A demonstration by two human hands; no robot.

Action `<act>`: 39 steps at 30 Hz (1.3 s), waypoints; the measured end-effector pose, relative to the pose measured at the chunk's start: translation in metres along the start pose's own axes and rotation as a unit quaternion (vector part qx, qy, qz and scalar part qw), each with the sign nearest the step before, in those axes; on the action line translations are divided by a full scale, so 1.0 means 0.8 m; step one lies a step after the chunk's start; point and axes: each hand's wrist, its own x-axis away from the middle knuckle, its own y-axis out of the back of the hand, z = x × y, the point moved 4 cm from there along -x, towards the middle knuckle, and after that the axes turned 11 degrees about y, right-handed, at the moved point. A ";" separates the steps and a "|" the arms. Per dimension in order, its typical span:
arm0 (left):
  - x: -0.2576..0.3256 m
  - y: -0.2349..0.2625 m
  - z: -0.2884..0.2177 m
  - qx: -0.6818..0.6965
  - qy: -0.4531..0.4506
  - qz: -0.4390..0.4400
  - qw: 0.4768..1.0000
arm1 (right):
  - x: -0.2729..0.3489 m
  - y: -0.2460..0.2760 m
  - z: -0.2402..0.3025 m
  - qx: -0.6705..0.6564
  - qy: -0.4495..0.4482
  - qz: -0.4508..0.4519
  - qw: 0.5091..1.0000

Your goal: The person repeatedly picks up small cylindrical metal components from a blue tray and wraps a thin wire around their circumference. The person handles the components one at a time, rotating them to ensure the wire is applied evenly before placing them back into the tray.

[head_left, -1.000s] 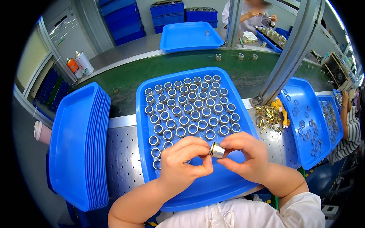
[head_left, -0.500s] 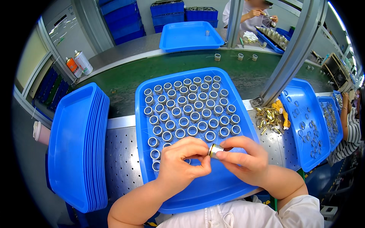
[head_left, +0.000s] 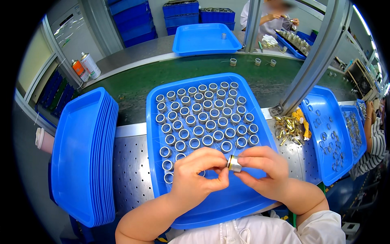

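Above the near part of a large blue tray [head_left: 199, 211], I hold a short silvery metal cylinder [head_left: 235, 164] with a yellowish band at its left end. My right hand [head_left: 264, 168] pinches its right part between thumb and fingers. The thumb and fingertips of my left hand [head_left: 199, 171] close on the banded end. The cylinder lies roughly sideways between them. Beyond my hands, several rows of similar open-topped metal sleeves [head_left: 207, 140] stand upright in the tray, with thin wire-like strands among them. My left hand hides some of the nearest sleeves.
Stacked blue trays [head_left: 83, 158] stand at left. A green conveyor belt [head_left: 162, 69] crosses behind, carrying several sleeves; beyond it sits another blue tray [head_left: 205, 38]. At right are brass-coloured parts [head_left: 289, 129], a metal post [head_left: 310, 61] and a tray of rings [head_left: 329, 138]. Two other people work nearby.
The cylinder has turned slightly and moved a little right in my fingers. My right fingers have shifted on it, uncovering more metal. The whole view has shifted slightly.
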 end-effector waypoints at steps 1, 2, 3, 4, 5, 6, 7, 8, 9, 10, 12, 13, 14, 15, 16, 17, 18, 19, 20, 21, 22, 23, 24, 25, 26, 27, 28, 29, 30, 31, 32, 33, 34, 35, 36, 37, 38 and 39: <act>0.000 0.000 0.000 0.002 0.002 0.001 1.000 | 0.000 0.000 0.001 0.006 0.005 0.000 1.000; 0.000 -0.001 0.000 0.005 0.003 0.001 1.000 | 0.001 0.000 0.001 0.011 0.011 0.001 1.000; 0.000 -0.001 0.001 0.007 0.005 0.002 1.000 | 0.001 0.000 0.002 0.020 0.022 0.003 1.000; 0.000 -0.001 0.001 0.001 0.002 0.003 1.000 | 0.002 0.000 0.003 0.028 0.032 0.004 0.999; 0.000 0.000 0.000 -0.005 -0.002 0.004 1.000 | 0.002 -0.001 0.004 0.036 0.043 0.006 0.998; 0.001 0.000 0.000 -0.010 -0.005 0.005 1.000 | 0.003 -0.001 0.004 0.035 0.051 0.007 0.998; 0.001 0.001 -0.002 -0.021 -0.018 0.003 1.000 | 0.004 -0.001 0.004 0.034 0.058 0.008 0.998; 0.002 0.001 -0.005 -0.033 -0.031 0.001 0.999 | 0.005 -0.002 0.005 0.033 0.066 0.010 0.997; 0.003 0.002 -0.007 -0.044 -0.044 -0.002 0.998 | 0.003 -0.001 0.004 0.020 0.047 0.002 0.999; 0.003 0.002 -0.007 -0.050 -0.053 -0.007 0.997 | 0.000 -0.001 0.004 0.008 0.029 -0.006 1.000; 0.005 0.002 -0.009 -0.059 -0.073 -0.016 0.995 | 0.001 -0.001 0.000 -0.041 -0.030 -0.018 0.999; 0.004 0.001 -0.008 -0.052 -0.068 -0.016 0.996 | 0.006 -0.003 -0.003 -0.078 -0.070 -0.022 0.994; 0.004 0.000 -0.008 -0.045 -0.064 -0.015 0.997 | 0.009 -0.004 -0.007 -0.114 -0.109 -0.027 0.987; 0.004 0.000 -0.007 -0.039 -0.058 -0.015 0.997 | 0.007 -0.003 -0.005 -0.087 -0.084 -0.018 0.992; 0.003 0.000 -0.006 -0.031 -0.047 -0.011 0.998 | 0.004 -0.001 -0.004 -0.060 -0.059 -0.010 0.996; 0.001 0.000 -0.006 -0.023 -0.036 -0.007 0.999 | 0.002 0.000 -0.002 -0.033 -0.033 -0.001 0.999; 0.000 0.000 -0.005 -0.016 -0.025 -0.002 1.000 | 0.001 0.001 -0.001 -0.022 -0.016 0.003 1.000; 0.000 0.000 -0.003 -0.004 -0.016 0.003 1.000 | 0.000 0.000 0.000 -0.011 0.001 0.008 1.000; -0.001 0.000 -0.001 0.007 -0.007 0.008 1.000 | -0.001 0.000 0.002 0.000 0.018 0.012 1.000; -0.001 0.000 0.002 0.019 0.002 0.014 1.000 | 0.000 0.000 0.002 0.006 0.025 0.010 1.000; -0.001 0.000 0.003 0.025 0.009 0.016 1.000 | 0.001 0.000 0.003 0.012 0.031 0.007 0.999; 0.000 0.000 0.005 0.030 0.016 0.019 0.999 | 0.002 0.000 0.003 0.018 0.038 0.004 0.999; 0.000 0.000 0.006 0.036 0.024 0.022 0.999 | 0.003 -0.001 0.004 0.021 0.046 0.005 0.999; 0.000 0.000 0.005 0.025 0.016 0.022 0.999 | 0.004 -0.002 0.004 0.025 0.054 0.007 0.998; 0.000 0.000 0.003 0.014 0.008 0.022 1.000 | 0.004 -0.003 0.005 0.028 0.062 0.008 0.998; 0.000 0.001 0.001 0.002 0.000 0.021 1.000 | 0.004 -0.003 0.005 0.024 0.061 0.007 0.998; 0.001 0.002 -0.001 -0.005 -0.009 0.016 1.000 | 0.004 -0.003 0.005 0.020 0.060 0.006 0.998; 0.003 0.002 -0.002 -0.013 -0.017 0.010 1.000 | 0.004 -0.003 0.005 0.015 0.060 0.005 0.998; 0.003 0.002 -0.003 -0.019 -0.027 0.005 0.999 | 0.002 -0.003 0.004 -0.013 0.023 -0.011 1.000; 0.003 0.003 -0.005 -0.028 -0.037 0.001 0.999 | 0.001 -0.003 0.003 -0.041 -0.014 -0.028 0.999; 0.002 0.003 -0.007 -0.037 -0.047 -0.003 0.998 | 0.000 -0.002 0.002 -0.070 -0.050 -0.045 0.995; 0.002 0.003 -0.009 -0.045 -0.057 -0.008 0.997 | 0.001 -0.002 0.000 -0.074 -0.055 -0.036 0.995; 0.002 0.002 -0.008 -0.041 -0.054 -0.006 0.998 | 0.002 -0.001 -0.002 -0.078 -0.059 -0.027 0.995; 0.002 0.001 -0.007 -0.037 -0.051 -0.005 0.998 | 0.002 0.000 -0.004 -0.082 -0.064 -0.018 0.994; 0.002 0.000 -0.006 -0.032 -0.047 -0.003 0.998 | 0.001 0.001 -0.003 -0.055 -0.043 -0.009 0.998; 0.001 0.000 -0.004 -0.025 -0.039 0.000 0.999 | -0.001 0.001 -0.001 -0.028 -0.021 0.000 0.999; 0.000 0.000 -0.003 -0.018 -0.031 0.003 0.999 | -0.002 0.002 0.001 -0.001 0.000 0.009 1.000; -0.001 0.000 -0.002 -0.013 -0.021 0.006 1.000 | -0.002 0.002 0.002 0.008 0.011 0.011 1.000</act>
